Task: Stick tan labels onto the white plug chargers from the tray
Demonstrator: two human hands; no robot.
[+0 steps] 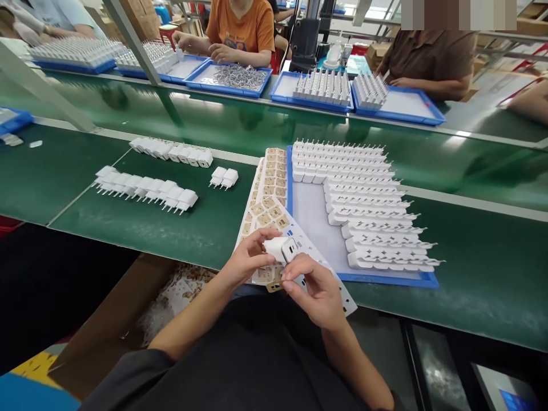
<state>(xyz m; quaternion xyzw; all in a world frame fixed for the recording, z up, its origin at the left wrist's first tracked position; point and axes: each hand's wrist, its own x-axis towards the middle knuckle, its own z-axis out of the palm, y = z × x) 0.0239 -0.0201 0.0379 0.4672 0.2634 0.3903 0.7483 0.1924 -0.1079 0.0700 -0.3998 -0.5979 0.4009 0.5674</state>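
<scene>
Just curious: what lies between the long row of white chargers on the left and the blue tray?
In the head view, a pair of chargers and the sticker sheet.

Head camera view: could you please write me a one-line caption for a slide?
Both hands, left hand and right hand, hold a white charger over a sticker sheet beside a blue tray.

Off to the left of the hands, two loose rows of white plugs (145,193) sit on the green bench (479,268), plus a stray pair (224,178). Farther out, across the belt, more blue trays (314,91) hold upright plugs, one has metal clips (240,76), and co-workers (240,25) sit behind them.
</scene>
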